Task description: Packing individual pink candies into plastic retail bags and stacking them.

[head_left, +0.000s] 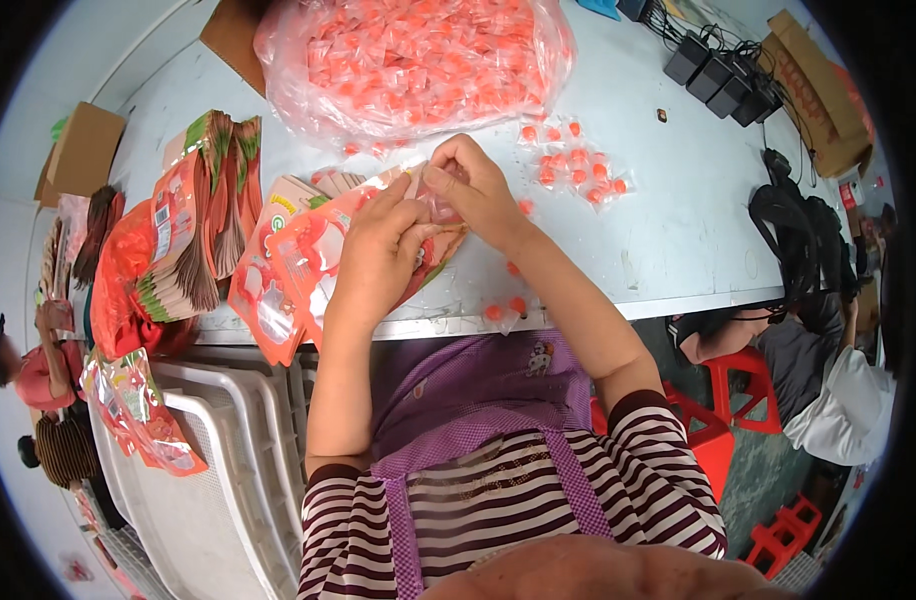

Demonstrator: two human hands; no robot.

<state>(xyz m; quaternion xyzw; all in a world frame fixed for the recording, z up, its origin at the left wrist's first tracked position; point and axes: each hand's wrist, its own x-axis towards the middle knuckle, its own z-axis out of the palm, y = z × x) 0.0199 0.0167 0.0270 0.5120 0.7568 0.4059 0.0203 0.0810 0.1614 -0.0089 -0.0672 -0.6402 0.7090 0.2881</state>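
My left hand (378, 250) grips an orange-red printed pouch (313, 250) at its open top, over the near edge of the pale table (678, 220). My right hand (473, 190) pinches small clear-wrapped orange sweets (440, 205) at the pouch mouth. More flat pouches (263, 290) lie fanned out under and left of my hands. A big clear bag of wrapped orange sweets (418, 60) sits just beyond my hands. Loose wrapped sweets (573, 165) are scattered to the right, and a couple (505, 310) lie at the table's near edge.
Stacks of empty pouches (193, 220) stand at the left. White plastic crates (218, 450) sit below the table's left end. Black power adapters (723, 75) and cardboard boxes (818, 90) are at the far right. Red stools (738, 390) and a seated person (828, 360) are on the right, another person (28, 370) at the left.
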